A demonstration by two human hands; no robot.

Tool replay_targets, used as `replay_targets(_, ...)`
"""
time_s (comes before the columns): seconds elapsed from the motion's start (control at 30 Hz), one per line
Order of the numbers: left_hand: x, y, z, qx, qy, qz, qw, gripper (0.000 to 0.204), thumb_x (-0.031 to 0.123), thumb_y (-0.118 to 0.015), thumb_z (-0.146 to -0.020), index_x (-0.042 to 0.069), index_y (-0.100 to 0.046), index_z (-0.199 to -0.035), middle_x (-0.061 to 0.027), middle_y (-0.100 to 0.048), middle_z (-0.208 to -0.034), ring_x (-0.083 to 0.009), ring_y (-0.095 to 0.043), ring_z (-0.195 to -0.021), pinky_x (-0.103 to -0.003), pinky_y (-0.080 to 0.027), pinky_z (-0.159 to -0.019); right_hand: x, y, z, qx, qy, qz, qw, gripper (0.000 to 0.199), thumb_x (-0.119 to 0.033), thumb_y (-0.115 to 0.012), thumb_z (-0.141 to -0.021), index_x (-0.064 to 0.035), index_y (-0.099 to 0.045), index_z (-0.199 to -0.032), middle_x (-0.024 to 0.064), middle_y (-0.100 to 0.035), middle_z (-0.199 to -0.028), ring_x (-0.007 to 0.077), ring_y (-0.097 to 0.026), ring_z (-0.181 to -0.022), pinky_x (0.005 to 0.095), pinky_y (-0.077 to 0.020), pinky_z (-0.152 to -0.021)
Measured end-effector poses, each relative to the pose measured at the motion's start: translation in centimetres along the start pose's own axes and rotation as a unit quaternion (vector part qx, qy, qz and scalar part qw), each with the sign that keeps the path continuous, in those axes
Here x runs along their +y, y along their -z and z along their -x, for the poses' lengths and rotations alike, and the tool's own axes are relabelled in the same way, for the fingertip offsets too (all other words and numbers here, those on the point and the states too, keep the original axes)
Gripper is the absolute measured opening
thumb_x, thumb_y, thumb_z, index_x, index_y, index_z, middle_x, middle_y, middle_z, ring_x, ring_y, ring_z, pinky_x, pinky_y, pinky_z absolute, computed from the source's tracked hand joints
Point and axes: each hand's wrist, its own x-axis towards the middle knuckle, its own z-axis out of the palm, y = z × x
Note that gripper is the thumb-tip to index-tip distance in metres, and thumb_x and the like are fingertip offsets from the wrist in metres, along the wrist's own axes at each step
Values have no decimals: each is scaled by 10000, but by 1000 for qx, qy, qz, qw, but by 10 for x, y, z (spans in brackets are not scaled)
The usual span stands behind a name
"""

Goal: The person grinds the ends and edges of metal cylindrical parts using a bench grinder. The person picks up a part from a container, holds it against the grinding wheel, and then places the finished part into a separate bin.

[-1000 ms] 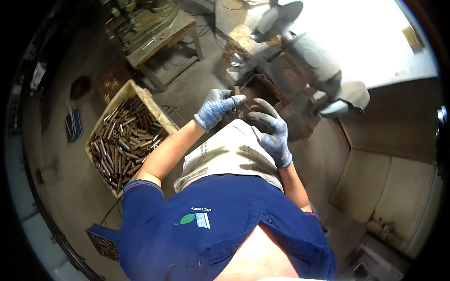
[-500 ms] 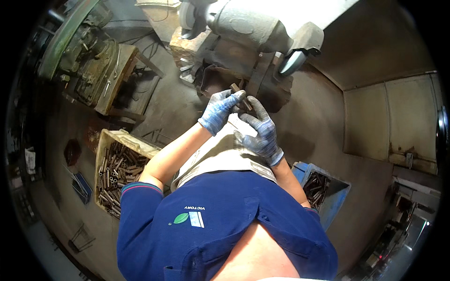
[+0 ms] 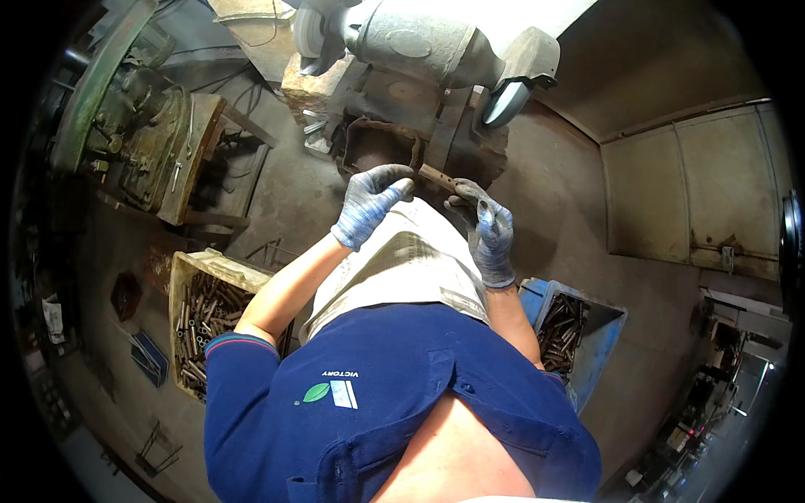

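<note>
A brown metal tube (image 3: 437, 177) with small dark holes along its side slants in front of me. My right hand (image 3: 493, 239), in a blue and grey knit glove, grips its right end between thumb and fingers. Just off the tube's other end is my left hand (image 3: 369, 205), gloved alike, its fingers curled and the tips close together. Whether anything small sits between those left fingertips is hidden. Beyond both hands stands a bench grinder (image 3: 411, 42), with a wheel on each side. A pale apron (image 3: 377, 272) covers my lap.
A cream crate (image 3: 178, 293) of metal tubes stands at my left, a blue crate (image 3: 599, 352) with similar pieces at my right. Below the grinder gapes a dark metal box (image 3: 377, 126). A green-rimmed machine (image 3: 92, 92) stands far left; metal panels (image 3: 646, 197) line the right.
My left hand has come off the tube and moved left. The tube, now held by my right hand alone, lies closer to level. The whole view has shifted slightly.
</note>
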Motion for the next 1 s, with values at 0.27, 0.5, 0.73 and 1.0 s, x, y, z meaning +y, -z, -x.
replay_targets(0.27,-5,5,-21,-12,-35,-47,998,166,43,-638,-841,-30,-612,-987,-67,-637,-891,-104,-619,-813,-215,-532,-719,-4,-10,-7,13,-2,45,999,334,-197,-485,-936,90,-599,-1062,185,-589,-1114,208,-620,-894,342,-514,-839)
replay_targets(0.5,-17,23,-44,-22,21,34,999,147,50,-651,-830,-21,-613,-953,-85,-649,-861,-152,-650,-772,-243,-552,-712,5,-22,-19,22,41,132,990,342,-190,-485,-932,93,-582,-1096,194,-527,-1222,216,-595,-978,339,-504,-854)
replay_targets(0.73,-18,23,-63,-20,37,80,996,113,13,-625,-834,-32,-613,-937,-98,-651,-849,-165,-655,-741,-265,-559,-681,2,-31,-23,89,186,470,858,298,-63,-731,-714,4,-644,-992,151,-569,-1099,254,-599,-963,318,-485,-832)
replay_targets(1.0,-27,18,-84,-80,11,25,996,133,-9,-610,-837,-52,-606,-962,-107,-647,-859,-165,-651,-746,-272,-560,-687,15,-17,-24,138,160,422,881,229,-11,-649,-776,-9,-660,-1005,126,-566,-1129,221,-544,-1068,302,-433,-903)
